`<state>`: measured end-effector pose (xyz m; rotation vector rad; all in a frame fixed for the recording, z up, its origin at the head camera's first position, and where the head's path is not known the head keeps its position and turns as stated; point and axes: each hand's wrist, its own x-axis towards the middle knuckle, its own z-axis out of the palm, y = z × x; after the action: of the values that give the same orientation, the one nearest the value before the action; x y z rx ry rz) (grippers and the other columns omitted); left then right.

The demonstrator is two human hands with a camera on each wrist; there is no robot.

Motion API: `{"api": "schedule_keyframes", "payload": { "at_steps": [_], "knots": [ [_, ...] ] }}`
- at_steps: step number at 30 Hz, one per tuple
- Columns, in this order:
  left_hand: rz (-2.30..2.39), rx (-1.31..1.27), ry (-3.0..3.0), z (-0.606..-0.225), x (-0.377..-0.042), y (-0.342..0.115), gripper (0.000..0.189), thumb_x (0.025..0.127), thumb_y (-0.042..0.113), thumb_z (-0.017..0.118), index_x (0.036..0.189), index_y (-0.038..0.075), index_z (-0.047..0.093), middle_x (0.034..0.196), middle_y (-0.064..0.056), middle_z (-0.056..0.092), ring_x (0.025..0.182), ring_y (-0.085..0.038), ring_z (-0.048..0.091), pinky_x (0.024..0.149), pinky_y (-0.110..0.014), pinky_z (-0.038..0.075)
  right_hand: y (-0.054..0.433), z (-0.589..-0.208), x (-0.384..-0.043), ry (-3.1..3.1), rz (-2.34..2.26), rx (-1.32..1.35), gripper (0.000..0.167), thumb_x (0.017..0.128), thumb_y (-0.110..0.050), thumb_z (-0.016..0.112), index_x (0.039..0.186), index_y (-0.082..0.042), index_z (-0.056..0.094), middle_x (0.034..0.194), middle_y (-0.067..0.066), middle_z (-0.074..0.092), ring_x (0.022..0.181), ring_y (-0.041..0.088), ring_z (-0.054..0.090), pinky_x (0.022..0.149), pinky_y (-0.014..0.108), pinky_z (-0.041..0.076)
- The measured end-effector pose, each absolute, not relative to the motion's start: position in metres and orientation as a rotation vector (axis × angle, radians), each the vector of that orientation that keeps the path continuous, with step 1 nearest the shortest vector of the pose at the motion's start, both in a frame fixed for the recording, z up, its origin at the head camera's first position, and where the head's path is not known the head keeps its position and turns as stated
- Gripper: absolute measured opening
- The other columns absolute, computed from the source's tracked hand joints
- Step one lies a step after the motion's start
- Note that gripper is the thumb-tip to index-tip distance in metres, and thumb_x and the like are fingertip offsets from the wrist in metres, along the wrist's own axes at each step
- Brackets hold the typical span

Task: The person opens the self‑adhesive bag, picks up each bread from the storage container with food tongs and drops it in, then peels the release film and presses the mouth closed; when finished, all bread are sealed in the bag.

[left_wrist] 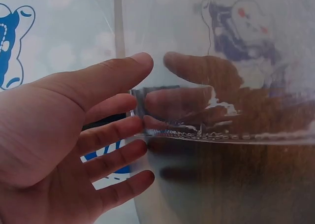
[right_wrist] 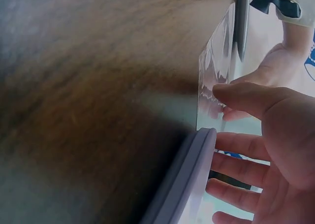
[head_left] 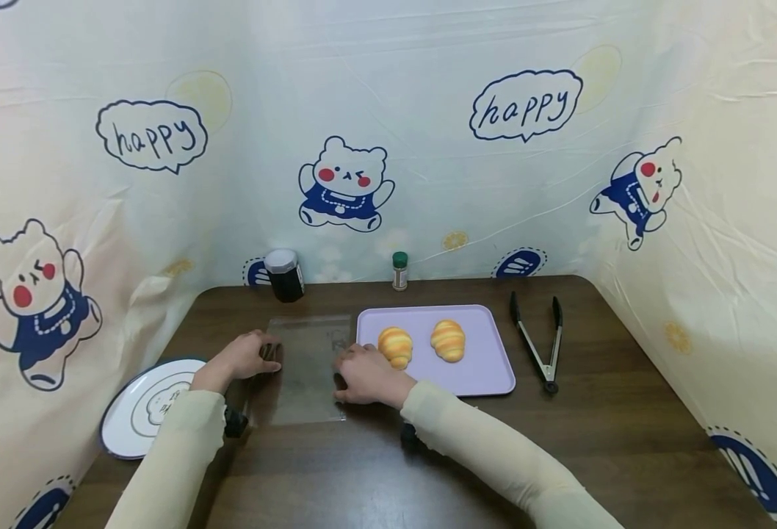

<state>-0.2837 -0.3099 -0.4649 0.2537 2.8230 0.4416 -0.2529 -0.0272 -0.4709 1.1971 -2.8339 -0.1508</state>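
Observation:
A clear plastic bag (head_left: 305, 378) lies flat on the table between the two hands. At its left edge is my left hand (head_left: 243, 358); in the left wrist view its fingers (left_wrist: 115, 130) are spread and straight, fingertips right by the bag, with their reflection showing in the film. My right hand (head_left: 370, 375) reaches the bag's right edge, thumb apart from the fingers (right_wrist: 241, 167), which extend beside the rim of the lilac tray (head_left: 477, 382). On that tray sit two striped croissant-shaped breads, one (head_left: 395, 347) close to my right hand, the other (head_left: 448, 341) farther right.
A white plate (head_left: 131, 411) with a dark rim lies left, partly behind my left forearm. Tongs (head_left: 547, 360) with black tips rest right of the tray. A dark jar (head_left: 286, 275) with a pale lid and a small green-capped bottle (head_left: 399, 272) stand at the back edge.

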Motion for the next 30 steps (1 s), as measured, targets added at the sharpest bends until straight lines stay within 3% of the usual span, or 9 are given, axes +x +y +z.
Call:
{"api": "schedule_keyframes", "payload": {
  "at_steps": [9,22,30],
  "knots": [
    [0.393,0.253,2.835,-0.4644,-0.2851,-0.3037,0.07,0.087,0.035,0.076,0.143,0.002,0.052,0.151,-0.032,0.04,0.138,-0.054,0.035,0.109,-0.07,0.031,-0.0285,-0.4732,-0.2525,-2.869,-0.197,1.167,0.049,0.086,-0.061,0.066,0.119,-0.025,0.069,0.123,-0.006,0.068,0.119,0.018,0.055,0.098,0.037,0.046],
    [0.426,0.261,2.841,-0.4679,-0.2874,-0.3035,0.062,0.085,0.033,0.079,0.134,0.0,0.061,0.145,-0.028,0.049,0.134,-0.052,0.04,0.11,-0.067,0.033,-0.0288,-0.478,-0.2531,-2.847,-0.172,1.134,0.04,0.085,-0.059,0.069,0.11,-0.028,0.074,0.118,-0.007,0.071,0.119,0.017,0.055,0.1,0.036,0.044],
    [0.451,0.284,2.867,-0.4697,-0.2901,-0.3051,0.052,0.084,0.027,0.08,0.128,0.004,0.065,0.128,-0.021,0.063,0.107,-0.035,0.057,0.098,-0.06,0.048,-0.0282,-0.4784,-0.2539,-2.81,-0.181,1.112,0.039,0.085,-0.058,0.069,0.104,-0.025,0.075,0.113,-0.006,0.071,0.112,0.018,0.055,0.102,0.039,0.042]
  ]
}}
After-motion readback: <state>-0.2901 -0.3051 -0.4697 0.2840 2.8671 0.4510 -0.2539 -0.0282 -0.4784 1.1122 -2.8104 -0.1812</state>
